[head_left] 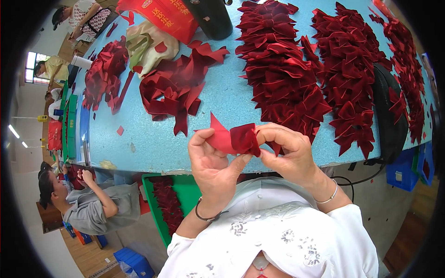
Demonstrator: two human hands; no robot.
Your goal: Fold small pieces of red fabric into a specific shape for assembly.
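Note:
Between my two hands is a dark red velvet ribbon (pixel 243 137), gathered into folds at its right side, with a brighter red tail pointing up and left. My left hand (pixel 211 162) is closed on the ribbon, its thumb pressed near the lower edge. The thumb and forefinger of my right hand (pixel 288 150) pinch the gathered folds. Just beyond my hands, a long pile of finished-looking red velvet bows (pixel 282 78) lies on the blue table (pixel 215 104). Loose lengths of red ribbon (pixel 174 88) are heaped to the left of that pile.
More rows of bows (pixel 347 78) lie to the right, beside a black bag (pixel 390 111). A dark cup (pixel 211 18), a red bag (pixel 162 16) and a pale cloth (pixel 150 46) stand at the back. A green tray (pixel 187 190) sits below the table edge. A co-worker (pixel 92 204) is at left.

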